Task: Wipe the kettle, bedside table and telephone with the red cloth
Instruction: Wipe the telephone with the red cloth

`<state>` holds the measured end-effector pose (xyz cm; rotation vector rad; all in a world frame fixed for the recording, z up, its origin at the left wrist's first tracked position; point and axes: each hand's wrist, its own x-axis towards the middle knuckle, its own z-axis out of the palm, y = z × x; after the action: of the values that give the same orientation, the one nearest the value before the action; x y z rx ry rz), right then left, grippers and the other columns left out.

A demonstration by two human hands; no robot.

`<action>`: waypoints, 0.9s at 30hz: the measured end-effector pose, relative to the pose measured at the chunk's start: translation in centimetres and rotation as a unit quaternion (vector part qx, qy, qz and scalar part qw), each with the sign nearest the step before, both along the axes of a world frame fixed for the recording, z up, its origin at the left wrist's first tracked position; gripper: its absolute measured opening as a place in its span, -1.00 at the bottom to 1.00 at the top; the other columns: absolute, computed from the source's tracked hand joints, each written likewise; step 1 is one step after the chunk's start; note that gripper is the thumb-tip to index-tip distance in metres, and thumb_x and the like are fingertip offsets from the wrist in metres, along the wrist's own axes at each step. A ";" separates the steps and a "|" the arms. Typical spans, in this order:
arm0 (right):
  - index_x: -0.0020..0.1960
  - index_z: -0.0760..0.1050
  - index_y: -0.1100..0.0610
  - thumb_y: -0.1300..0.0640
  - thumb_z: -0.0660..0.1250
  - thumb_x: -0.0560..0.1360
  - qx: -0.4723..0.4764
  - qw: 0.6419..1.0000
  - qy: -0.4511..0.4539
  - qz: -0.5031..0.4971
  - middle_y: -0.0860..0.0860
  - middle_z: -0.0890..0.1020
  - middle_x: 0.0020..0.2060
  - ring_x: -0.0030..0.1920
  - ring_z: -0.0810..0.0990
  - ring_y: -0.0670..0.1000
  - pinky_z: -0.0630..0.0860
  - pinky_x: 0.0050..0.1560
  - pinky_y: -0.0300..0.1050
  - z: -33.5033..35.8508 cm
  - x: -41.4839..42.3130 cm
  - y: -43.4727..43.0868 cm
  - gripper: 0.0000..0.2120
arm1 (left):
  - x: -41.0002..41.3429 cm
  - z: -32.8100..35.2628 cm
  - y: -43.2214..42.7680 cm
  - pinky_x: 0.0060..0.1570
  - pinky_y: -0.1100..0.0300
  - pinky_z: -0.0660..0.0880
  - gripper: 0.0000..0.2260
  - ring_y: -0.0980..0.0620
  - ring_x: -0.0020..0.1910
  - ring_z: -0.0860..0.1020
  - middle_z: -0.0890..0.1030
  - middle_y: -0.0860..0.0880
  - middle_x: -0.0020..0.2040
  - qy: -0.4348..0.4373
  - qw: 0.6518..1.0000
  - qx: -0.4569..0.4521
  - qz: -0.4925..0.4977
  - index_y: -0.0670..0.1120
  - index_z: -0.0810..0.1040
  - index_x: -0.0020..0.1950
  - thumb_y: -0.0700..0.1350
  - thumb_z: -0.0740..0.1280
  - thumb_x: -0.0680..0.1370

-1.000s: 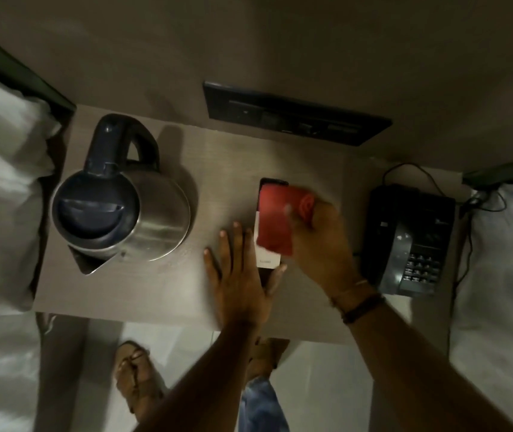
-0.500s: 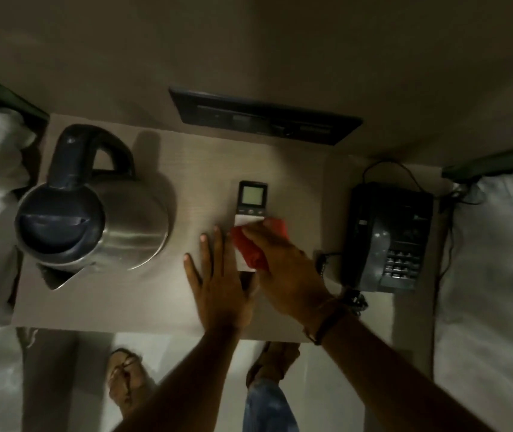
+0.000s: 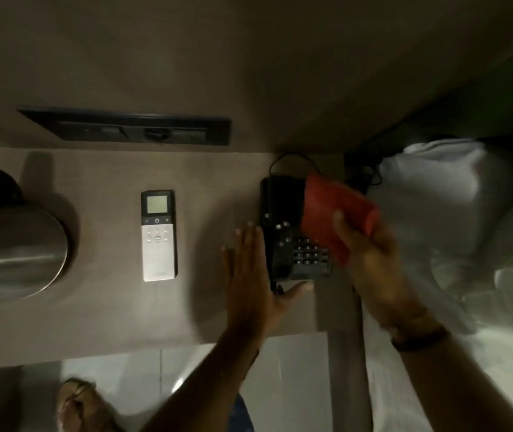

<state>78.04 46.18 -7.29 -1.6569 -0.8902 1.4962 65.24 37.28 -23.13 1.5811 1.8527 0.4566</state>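
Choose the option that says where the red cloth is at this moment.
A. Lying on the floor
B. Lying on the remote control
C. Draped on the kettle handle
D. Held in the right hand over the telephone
D: the right hand grips the red cloth above the black telephone, while the remote control lies bare and the kettle stands apart at the left.

Kettle [image 3: 12, 251] cut off left; telephone [image 3: 283, 213] part-hidden by red cloth [image 3: 333, 213].
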 end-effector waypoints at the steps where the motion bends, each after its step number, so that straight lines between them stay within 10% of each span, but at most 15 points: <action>1: 0.27 0.58 -0.23 0.02 0.40 0.60 0.034 0.999 -0.031 0.011 -0.14 0.70 0.24 0.38 0.66 0.05 0.66 0.37 0.07 -0.9 0.2 1.4 -0.72 | 1.1 -0.2 0.4 0.73 -0.23 -0.11 0.24 -0.13 0.78 -0.03 0.08 -0.13 0.79 0.002 1.000 -0.013 0.014 -0.11 0.00 0.78 0.60 0.37 0.37; 6: 0.68 0.23 0.18 0.10 0.15 0.69 0.169 0.883 -0.343 0.271 0.18 0.29 0.68 0.71 0.18 0.22 0.11 0.72 0.18 -7.5 -0.1 5.5 -0.44 | 2.2 -1.9 0.4 0.73 -0.17 -0.10 0.21 -0.09 0.73 0.20 0.34 -0.17 0.70 0.029 0.997 0.014 0.070 -0.18 0.19 0.73 0.60 0.39 0.34; 11: 0.72 0.05 0.17 -0.04 0.05 0.60 0.179 0.756 -0.461 0.428 0.18 0.09 0.74 0.73 -0.08 0.29 0.05 0.71 0.36 -10.7 -1.1 2.0 -0.27 | 2.0 -2.4 0.5 0.74 -0.16 -0.10 0.04 0.02 0.75 0.12 0.29 -0.03 0.74 0.064 0.997 -0.020 0.043 -0.06 0.17 0.75 0.52 0.26 0.43; 17: 0.70 0.15 0.17 0.09 0.15 0.69 0.176 0.777 -0.383 0.468 0.16 0.15 0.71 0.72 0.03 0.24 0.05 0.70 0.33 -8.9 1.6 -8.1 -0.40 | 1.9 -2.2 -0.1 0.66 -0.42 0.00 -0.14 -0.15 0.73 0.07 0.22 -0.15 0.74 0.077 0.996 0.017 0.029 -0.11 0.11 0.73 0.37 0.13 0.57; 21: 0.24 0.72 -0.04 0.18 0.59 0.49 -0.007 0.949 -0.146 0.281 0.09 0.73 0.25 0.39 0.61 -0.19 0.60 0.43 0.19 -5.4 3.2 -9.6 -0.66 | 2.1 -2.7 0.2 0.67 -0.45 -0.10 -0.05 -0.12 0.74 -0.10 -0.05 -0.08 0.75 0.107 0.993 -0.006 0.043 -0.05 -0.11 0.73 0.48 0.11 0.54; 23: 0.04 0.76 -0.06 0.10 0.73 0.29 -0.079 0.992 0.004 0.096 0.04 0.74 0.11 0.31 0.68 0.14 0.78 0.11 -0.01 -3.7 3.3 -8.0 -0.65 | 2.2 -3.2 0.1 0.67 -0.42 -0.14 0.10 -0.13 0.75 -0.12 -0.05 -0.10 0.76 0.113 0.993 -0.005 0.032 -0.07 -0.11 0.75 0.55 0.23 0.45; 27: 0.61 0.34 0.05 0.27 0.19 0.66 0.176 0.952 -0.192 0.162 0.00 0.45 0.59 0.66 0.32 0.17 0.34 0.64 0.24 -3.6 0.6 -1.6 -0.48 | 2.2 -3.4 -0.3 0.67 -0.41 -0.13 0.19 -0.14 0.76 -0.01 0.11 -0.14 0.78 0.111 0.993 0.011 0.049 -0.13 0.07 0.76 0.69 0.03 0.40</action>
<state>78.67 44.54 -10.90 -1.6053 -1.6076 1.1359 67.44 36.98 -26.56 1.6160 2.1053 0.3566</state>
